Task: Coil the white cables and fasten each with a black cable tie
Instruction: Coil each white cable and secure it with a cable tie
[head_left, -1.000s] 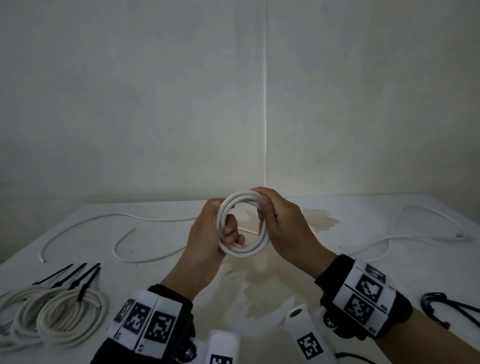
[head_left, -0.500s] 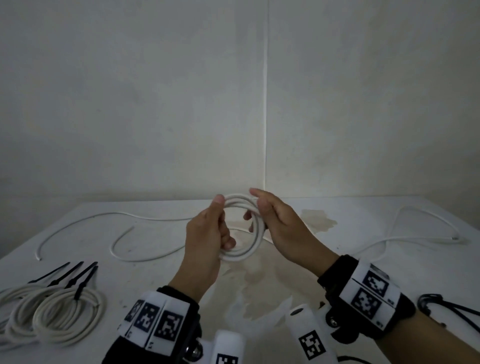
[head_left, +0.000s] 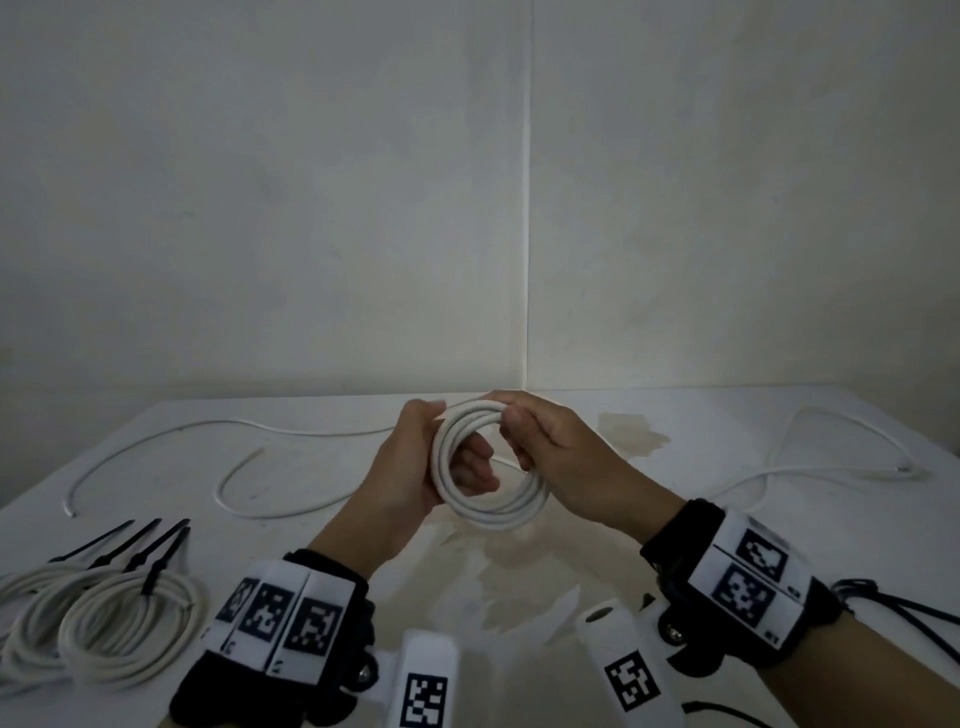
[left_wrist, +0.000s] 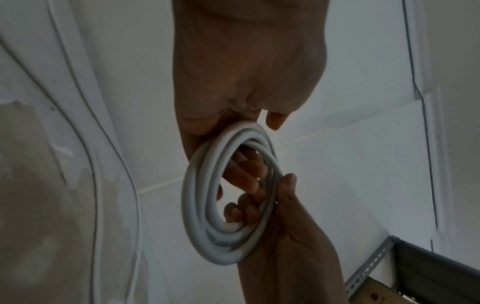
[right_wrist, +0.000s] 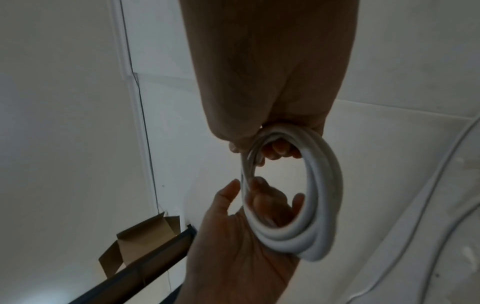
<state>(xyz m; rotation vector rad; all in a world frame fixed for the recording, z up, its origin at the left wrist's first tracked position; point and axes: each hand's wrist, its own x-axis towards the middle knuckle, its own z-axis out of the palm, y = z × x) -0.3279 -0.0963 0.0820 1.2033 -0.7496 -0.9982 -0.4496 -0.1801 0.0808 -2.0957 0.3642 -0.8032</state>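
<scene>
I hold a coil of white cable (head_left: 493, 517) upright above the middle of the table (head_left: 322, 525), its opening facing me. My left hand (head_left: 457, 447) grips its left side, fingers through the ring and thumb on top. My right hand (head_left: 524, 441) pinches the top right, thumb in front, fingers behind. The left wrist view shows the coil (left_wrist: 197, 201) below my left hand (left_wrist: 246, 82). The right wrist view shows the coil (right_wrist: 324, 185) hanging from my right hand (right_wrist: 272, 92). No black tie is on this coil.
Several finished coils (head_left: 130, 634) with black ties (head_left: 150, 566) lie at the front left. A loose white cable (head_left: 156, 441) winds across the left of the table, another loose cable (head_left: 831, 467) across the right. Black ties (head_left: 883, 603) lie at the right edge.
The coil tipped away half a second ago and now faces me again. Both hands have shifted their grip round it and sit slightly higher and closer together.
</scene>
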